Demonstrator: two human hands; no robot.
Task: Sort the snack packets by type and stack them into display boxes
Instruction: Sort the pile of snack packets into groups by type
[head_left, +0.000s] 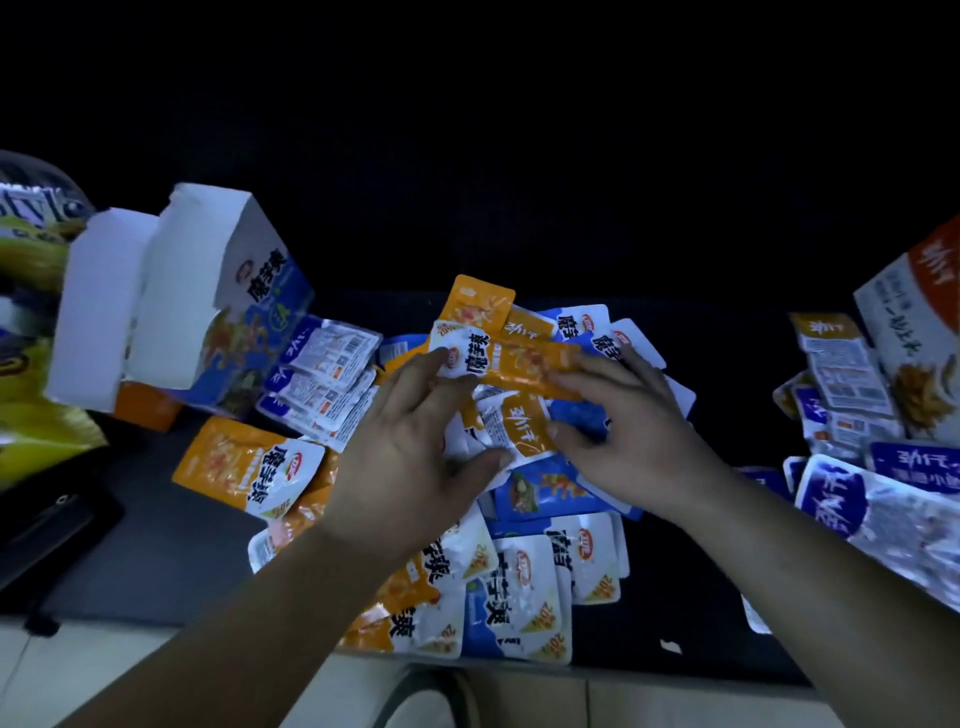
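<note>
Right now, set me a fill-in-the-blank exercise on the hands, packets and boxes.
1. The left hand and right hand grip a bunch of ____ foil snack packets.
2. The open blue cardboard display box stands on the person's ____.
3. The orange-and-white cardboard box stands on the person's ____.
Missing: orange; left; right.

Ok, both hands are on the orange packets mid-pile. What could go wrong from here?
1. The orange packets held between the left hand and right hand sit fanned, not squared, so some may slip out when lifted.
2. Blue packets lie right underneath and could ride along, mixing types.
3. The blue display box stands tilted; stacking into it may topple it.
</note>
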